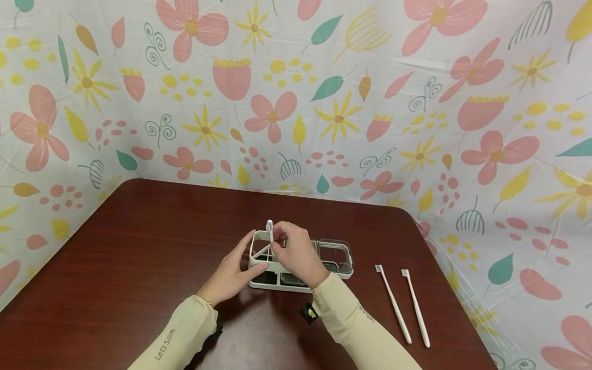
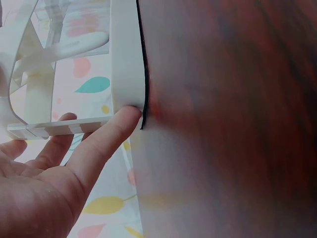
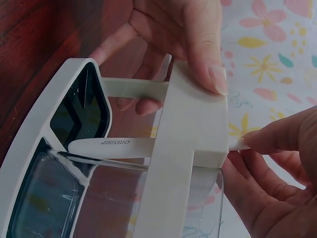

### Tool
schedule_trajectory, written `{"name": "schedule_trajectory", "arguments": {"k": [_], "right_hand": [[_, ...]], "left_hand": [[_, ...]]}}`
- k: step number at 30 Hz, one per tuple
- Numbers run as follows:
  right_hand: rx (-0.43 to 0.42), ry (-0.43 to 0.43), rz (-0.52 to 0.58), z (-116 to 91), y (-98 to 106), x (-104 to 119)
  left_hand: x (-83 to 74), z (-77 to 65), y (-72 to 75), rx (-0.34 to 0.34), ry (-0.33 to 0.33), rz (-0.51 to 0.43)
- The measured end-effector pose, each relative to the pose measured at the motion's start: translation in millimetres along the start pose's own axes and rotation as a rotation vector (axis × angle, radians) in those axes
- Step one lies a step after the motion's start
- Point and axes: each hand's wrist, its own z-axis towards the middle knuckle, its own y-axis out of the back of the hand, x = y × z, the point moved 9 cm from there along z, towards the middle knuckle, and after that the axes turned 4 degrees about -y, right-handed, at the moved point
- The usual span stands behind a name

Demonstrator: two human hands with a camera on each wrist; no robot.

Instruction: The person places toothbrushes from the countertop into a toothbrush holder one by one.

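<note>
Head view, centre of the frame: your right grip [image 1: 299, 253] pinches the brush [image 1: 270, 226] near its head, and the brush stands in the left end of the holder [image 1: 277, 267]. Your left grip [image 1: 229, 275] holds that end, thumb on the top rail. Right wrist view puts the handle [image 3: 114, 148] tip near the base [image 3: 42, 119]; whether they touch is hard to tell. A slanted push could jam it, and slack left fingers could let the holder skid on the tabletop [image 1: 139, 257]. At lower right, a swinging sleeve [image 1: 361, 324] could knock the loose brushes [image 1: 393, 304].
</note>
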Motion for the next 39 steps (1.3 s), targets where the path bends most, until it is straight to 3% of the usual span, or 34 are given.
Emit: {"name": "schedule_trajectory", "arguments": {"k": [9, 15, 28, 39], "right_hand": [[0.037, -0.010, -0.035, 2.2, -5.8, -2.8], [0.034, -0.006, -0.059, 2.3, -7.4, -2.9], [0.015, 0.018, -0.099, 2.7, -6.3, 3.0], [0.020, -0.007, -0.124, 3.4, -5.5, 4.1]], "left_hand": [[0.5, -0.2, 0.4, -0.003, 0.012, 0.009], [1.0, -0.6, -0.3, 0.006, 0.032, 0.004], [0.0, 0.0, -0.8, 0.002, 0.010, -0.006], [2.2, -0.4, -1.2, 0.002, 0.030, 0.006]]}}
